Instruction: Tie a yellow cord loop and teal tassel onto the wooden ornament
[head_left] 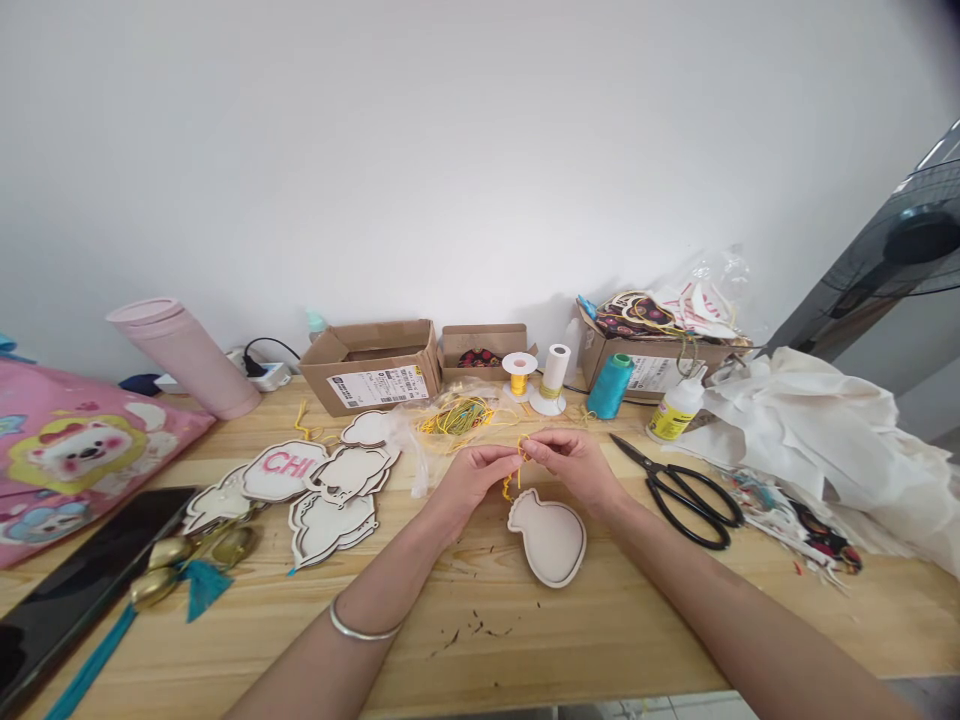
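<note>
My left hand (474,474) and my right hand (571,460) meet over the middle of the wooden table (570,630). Both pinch a thin yellow cord (514,480) that loops down between them. The cord hangs to the top of a flat, gourd-shaped wooden cut-out (551,537) lying on the table just below my hands. A silver bangle (361,630) sits on my left wrist.
Black scissors (686,488) lie right of my hands, with a glue bottle (675,410), teal thread cone (610,385) and spools (556,378) behind. Several wooden cut-outs (315,485) lie left, cardboard boxes (371,365) at the back, a pink tumbler (187,355), gold bells (169,570), crumpled white paper (817,430).
</note>
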